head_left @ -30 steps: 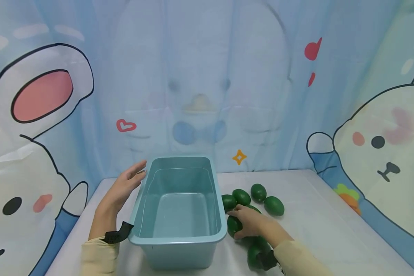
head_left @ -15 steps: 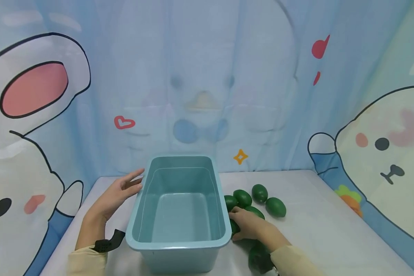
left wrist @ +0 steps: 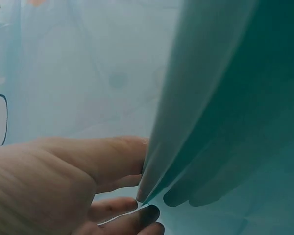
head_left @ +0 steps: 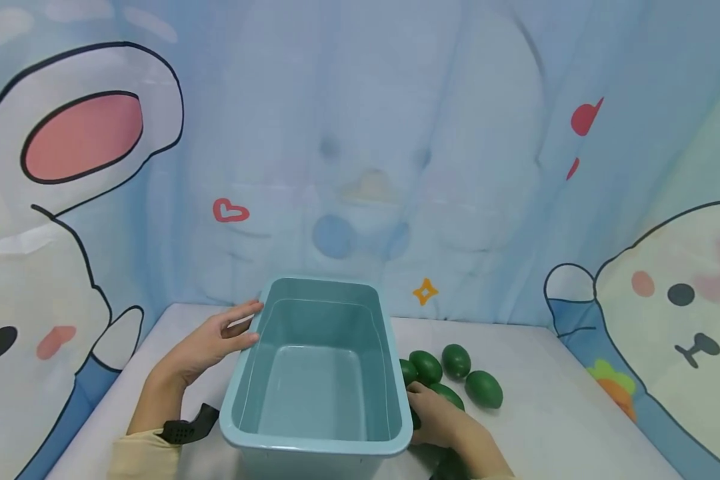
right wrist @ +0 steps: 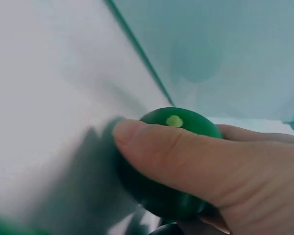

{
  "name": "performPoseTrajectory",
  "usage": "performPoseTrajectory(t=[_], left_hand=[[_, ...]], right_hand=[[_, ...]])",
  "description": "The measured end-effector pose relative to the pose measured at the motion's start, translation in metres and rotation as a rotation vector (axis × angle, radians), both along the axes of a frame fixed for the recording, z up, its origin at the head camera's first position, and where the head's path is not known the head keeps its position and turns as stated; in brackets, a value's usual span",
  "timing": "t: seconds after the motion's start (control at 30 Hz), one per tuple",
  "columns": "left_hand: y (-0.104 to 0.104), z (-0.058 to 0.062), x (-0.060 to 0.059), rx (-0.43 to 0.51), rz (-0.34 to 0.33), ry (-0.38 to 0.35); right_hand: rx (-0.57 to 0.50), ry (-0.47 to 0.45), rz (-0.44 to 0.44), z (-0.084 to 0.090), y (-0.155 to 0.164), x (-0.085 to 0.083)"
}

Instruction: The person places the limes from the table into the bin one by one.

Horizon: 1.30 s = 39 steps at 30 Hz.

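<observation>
Right hand (head_left: 441, 420) had a clenched grip on a green lime (right wrist: 174, 161) hard against the teal bin (head_left: 318, 433); left hand (head_left: 216, 340), fingers straight, steadied its rim; lifting, the lime risked catching the wall and slipping loose.

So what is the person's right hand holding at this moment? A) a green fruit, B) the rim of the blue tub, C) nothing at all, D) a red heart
A: the right hand has its thumb and fingers curled round a green fruit on the table beside the blue tub.
</observation>
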<state>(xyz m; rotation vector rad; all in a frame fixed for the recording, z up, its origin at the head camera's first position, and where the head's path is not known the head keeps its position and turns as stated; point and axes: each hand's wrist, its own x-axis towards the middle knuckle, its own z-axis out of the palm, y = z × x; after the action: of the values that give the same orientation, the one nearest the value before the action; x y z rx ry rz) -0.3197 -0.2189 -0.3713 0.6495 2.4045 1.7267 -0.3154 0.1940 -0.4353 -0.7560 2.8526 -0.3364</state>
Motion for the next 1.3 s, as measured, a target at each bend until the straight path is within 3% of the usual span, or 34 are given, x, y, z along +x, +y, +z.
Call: performPoseTrajectory(t=[0.2,0.37,0.53,0.8,1.1,1.3], left_hand=[[0.001,-0.005,0.001,-0.003,-0.017,-0.032],[0.003,-0.014,0.002,0.044,-0.020,-0.089],[-0.001,-0.018,0.003,0.055,-0.048,-0.111],[-0.010,-0.013,0.003,0.040,-0.130,-0.095],[-0.009,-0.008,0.001,0.035,-0.133,-0.071],[-0.005,-0.006,0.000,0.028,-0.128,-0.080]], right_hand=[[-0.079,0.000,-0.031,-0.007,0.001,0.008],[-0.156,0.014,-0.078,-0.002,0.005,0.017],[-0.204,0.104,-0.130,0.016,0.011,0.024],[-0.251,0.243,-0.182,0.046,0.011,0.027],[-0.294,0.368,-0.245,0.059,0.004,0.029],[-0.387,0.468,-0.268,0.061,0.003,0.031]])
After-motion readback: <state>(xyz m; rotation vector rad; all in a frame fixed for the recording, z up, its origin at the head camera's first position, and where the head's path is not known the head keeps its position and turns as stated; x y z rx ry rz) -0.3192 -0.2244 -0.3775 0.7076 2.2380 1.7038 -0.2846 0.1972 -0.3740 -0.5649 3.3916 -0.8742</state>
